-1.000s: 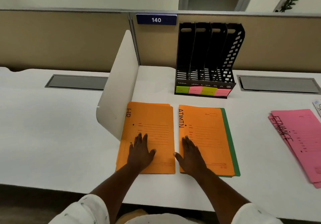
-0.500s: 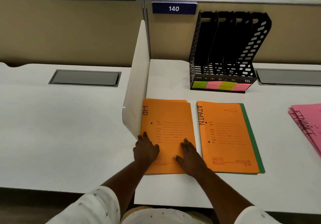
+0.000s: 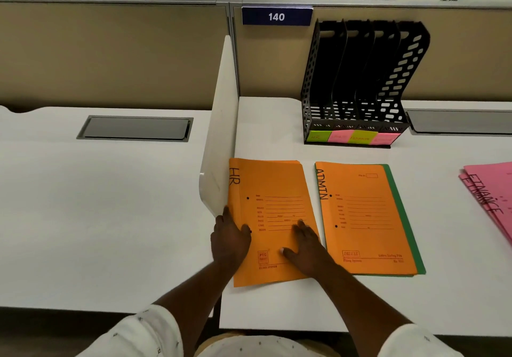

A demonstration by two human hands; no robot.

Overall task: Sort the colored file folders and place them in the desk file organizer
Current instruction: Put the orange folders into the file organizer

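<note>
An orange folder stack marked HR (image 3: pixel 277 187) lies on the white desk beside the white divider panel. My left hand (image 3: pixel 230 241) holds its left edge, thumb on top and fingers along the side. My right hand (image 3: pixel 306 247) rests flat on the same folder's lower right part, fingers spread. To the right lies an orange folder marked ADMIN (image 3: pixel 365 218) on top of a green folder (image 3: pixel 403 218). Pink folders marked FINANCE (image 3: pixel 490 193) lie at the right edge. The black desk file organizer (image 3: pixel 360 79) stands empty at the back, with green and pink sticky labels along its front.
A white divider panel (image 3: pixel 221 124) stands upright just left of the HR folder. Grey cable hatches (image 3: pixel 135 128) sit in the desk at the left and right (image 3: pixel 460 122). A beige partition wall with a blue sign reading 140 (image 3: pixel 277 16) runs behind.
My right hand has left the ADMIN folder and now lies on the HR folder. My left hand has slid to the HR folder's left edge. The view has shifted left.
</note>
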